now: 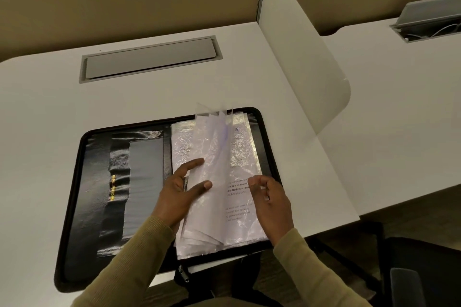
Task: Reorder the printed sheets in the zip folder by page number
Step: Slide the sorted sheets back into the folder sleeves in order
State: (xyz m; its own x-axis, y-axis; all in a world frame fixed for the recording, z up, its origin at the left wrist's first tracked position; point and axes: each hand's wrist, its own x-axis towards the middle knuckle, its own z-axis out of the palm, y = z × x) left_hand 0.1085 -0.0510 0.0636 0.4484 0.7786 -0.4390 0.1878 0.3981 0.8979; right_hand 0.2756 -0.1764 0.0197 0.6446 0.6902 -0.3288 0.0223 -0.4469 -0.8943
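The printed sheets (237, 197) sit in clear plastic sleeves (212, 144) in the 3 o'clock half of the open zip folder (82, 182), which lies flat at the near edge of the worktop (50, 107). The left hand (177, 194) pinches a raised bundle of sleeves, thumb in front, fingers behind. The right hand (272, 204) is over the exposed page with curled fingers; whether it grasps anything I cannot tell. A handwritten 5 (236, 129) marks that page's top. The step looks like leafing through to read numbers; next calls for spotting a misplaced sheet and sliding it from its sleeve. A cable hatch (149, 58) lies at 12 o'clock
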